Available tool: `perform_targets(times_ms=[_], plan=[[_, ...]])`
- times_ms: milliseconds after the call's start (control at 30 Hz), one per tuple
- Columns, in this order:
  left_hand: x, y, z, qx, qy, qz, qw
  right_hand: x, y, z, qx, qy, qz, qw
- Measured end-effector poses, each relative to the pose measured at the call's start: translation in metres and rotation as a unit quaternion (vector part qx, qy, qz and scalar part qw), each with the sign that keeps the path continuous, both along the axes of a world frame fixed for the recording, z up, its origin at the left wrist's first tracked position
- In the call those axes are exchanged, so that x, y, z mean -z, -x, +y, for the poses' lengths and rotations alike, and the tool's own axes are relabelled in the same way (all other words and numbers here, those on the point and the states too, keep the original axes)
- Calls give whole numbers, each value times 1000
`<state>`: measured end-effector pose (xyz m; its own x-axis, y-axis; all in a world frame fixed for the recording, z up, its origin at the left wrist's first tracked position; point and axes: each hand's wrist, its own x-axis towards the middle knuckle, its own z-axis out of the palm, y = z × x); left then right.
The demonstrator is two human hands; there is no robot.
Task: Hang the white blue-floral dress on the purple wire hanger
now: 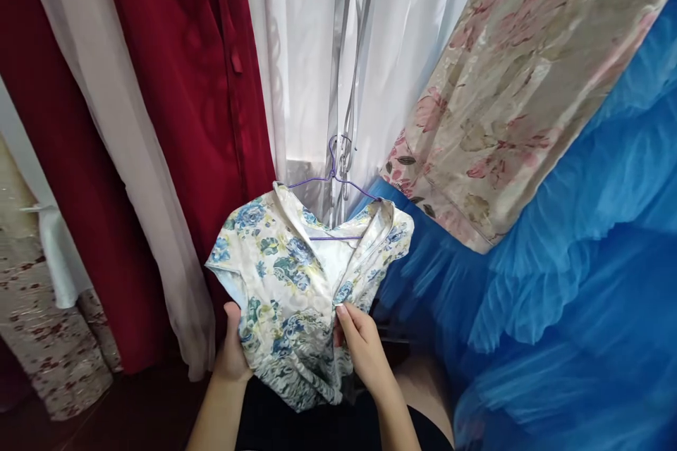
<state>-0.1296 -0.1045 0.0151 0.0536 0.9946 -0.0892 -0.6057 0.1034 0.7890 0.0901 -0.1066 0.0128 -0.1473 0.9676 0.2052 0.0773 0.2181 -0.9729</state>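
Note:
A short-sleeved blouse (293, 275) with blue, green and yellow flowers on white cloth is on a thin purple wire hanger (322, 178), its V-shaped neck facing me. At the blouse's lower left side, my left hand (231, 349) grips the cloth, thumb up by the sleeve opening and fingers hidden behind the fabric. My right hand (364, 345) pinches the front edge just below the neckline between thumb and fingers. The blouse's lower part bunches in dark folds over my lap. What the hanger's hook rests on, if anything, is unclear.
Dark red cloth (190, 70) and sheer pale cloth (132, 148) hang at the left. White drapes (307, 49) with shiny strips hang behind the hanger. On the right are a beige floral garment (508, 99) and ruffled blue tulle (571, 282). Sequinned floral cloth (47, 324) is far left.

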Motion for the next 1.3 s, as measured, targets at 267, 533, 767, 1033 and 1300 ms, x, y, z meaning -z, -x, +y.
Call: perform_targets(times_ms=[267,533,767,1033,1300], plan=[[-11,-44,-11,16,-24,162,986,-5,0,-11,24,6,123,992],[-2,-46,-3,-97,-44,213,971,-19,-13,-20,88,-11,110,990],[0,-49,-3,-402,-350,389,751,-21,-8,-19,112,12,137,984],[-12,-99,-9,-107,-399,484,772,-21,-14,-33,66,-11,82,994],[-19,-89,-19,-121,-398,483,771,-11,-26,-28,30,-71,58,995]])
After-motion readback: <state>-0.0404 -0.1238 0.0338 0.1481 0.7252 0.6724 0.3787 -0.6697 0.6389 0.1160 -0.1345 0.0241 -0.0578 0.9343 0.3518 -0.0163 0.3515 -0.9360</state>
